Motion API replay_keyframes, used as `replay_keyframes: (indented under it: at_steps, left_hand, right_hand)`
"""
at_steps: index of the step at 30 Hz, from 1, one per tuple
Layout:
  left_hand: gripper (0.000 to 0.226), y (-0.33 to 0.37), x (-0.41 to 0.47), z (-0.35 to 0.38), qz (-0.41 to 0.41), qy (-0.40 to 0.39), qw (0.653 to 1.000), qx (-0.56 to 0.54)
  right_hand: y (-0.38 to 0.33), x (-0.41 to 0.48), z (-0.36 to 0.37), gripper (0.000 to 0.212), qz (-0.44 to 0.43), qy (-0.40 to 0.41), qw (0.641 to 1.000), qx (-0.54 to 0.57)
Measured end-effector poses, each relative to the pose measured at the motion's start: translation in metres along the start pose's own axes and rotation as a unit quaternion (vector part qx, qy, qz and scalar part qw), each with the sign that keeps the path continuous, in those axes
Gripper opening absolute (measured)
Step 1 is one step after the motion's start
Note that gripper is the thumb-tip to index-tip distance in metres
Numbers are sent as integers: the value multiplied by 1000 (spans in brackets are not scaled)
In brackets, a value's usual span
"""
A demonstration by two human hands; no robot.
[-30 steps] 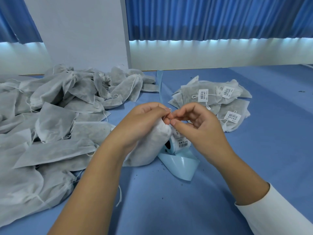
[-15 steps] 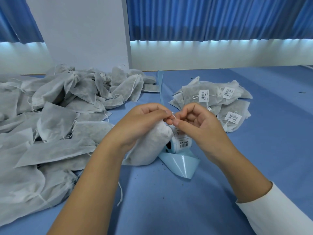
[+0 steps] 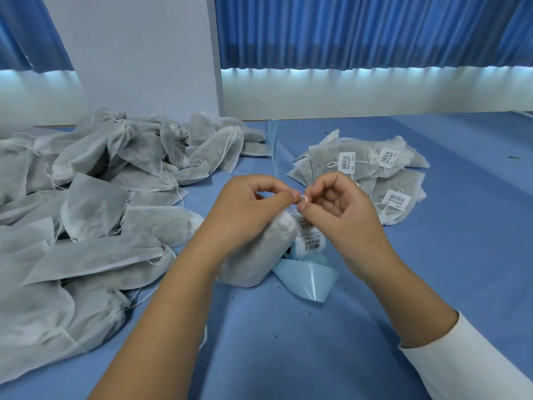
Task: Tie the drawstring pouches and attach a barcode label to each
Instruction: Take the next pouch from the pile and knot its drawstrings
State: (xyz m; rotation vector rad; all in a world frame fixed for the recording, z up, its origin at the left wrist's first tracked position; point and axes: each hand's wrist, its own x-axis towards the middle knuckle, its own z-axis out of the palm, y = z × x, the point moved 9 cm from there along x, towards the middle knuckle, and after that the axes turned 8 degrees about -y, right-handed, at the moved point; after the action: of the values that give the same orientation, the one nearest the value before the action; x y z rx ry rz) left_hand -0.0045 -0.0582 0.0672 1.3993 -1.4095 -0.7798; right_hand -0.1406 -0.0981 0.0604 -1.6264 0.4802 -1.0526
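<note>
While your left hand and right hand pinch the drawstring, the pouch partly hides the centre-frame label roll.

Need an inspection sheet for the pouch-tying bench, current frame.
Surface: blue cloth covers the table.
Job's things: one pouch being tied at centre, label roll beside it; unlabelled pouches heaped on the left; labelled pouches stacked on the right.
Clutter: pale blue backing strip trailing from the roll; dark specks on the cloth.
Grips: left hand and right hand both pinch the drawstring at the pouch's mouth.
Cables: nothing seen.
Surroundings: blue curtains and a white panel behind.
</note>
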Motion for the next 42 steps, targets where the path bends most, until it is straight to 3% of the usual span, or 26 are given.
replay_keyframes:
  at_steps: [6, 11, 17, 19, 23, 28, 33, 42]
  left_hand:
    - [19, -3, 1, -1, -3, 12, 999, 31]
    - [16, -2, 3, 2, 21, 16, 993, 112]
    - [19, -6, 3, -1, 5, 20, 992, 126]
    - [20, -5, 3, -3, 3, 23, 992, 125]
    - [19, -7, 3, -4, -5, 14, 994, 110]
    - [24, -10, 3, -1, -35, -9, 998, 60]
    - [22, -15, 2, 6, -69, -41, 996, 29]
    - [23, -14, 1, 8, -79, -51, 995, -16]
  right_hand:
    - [4, 0, -6, 32, 2, 40, 999, 23]
    - [1, 0, -9, 33, -13, 51, 987, -153]
    - [-4, 0, -3, 21, -31, 27, 954, -296]
    - [-1, 1, -4, 20, -8, 12, 962, -271]
    - [11, 3, -5, 18, 64, -28, 991, -115]
    - [18, 3, -5, 18, 101, -42, 994, 14]
    - [12, 2, 0, 26, 63, -55, 996, 19]
    - [-7, 1, -3, 18, -9, -24, 999, -48]
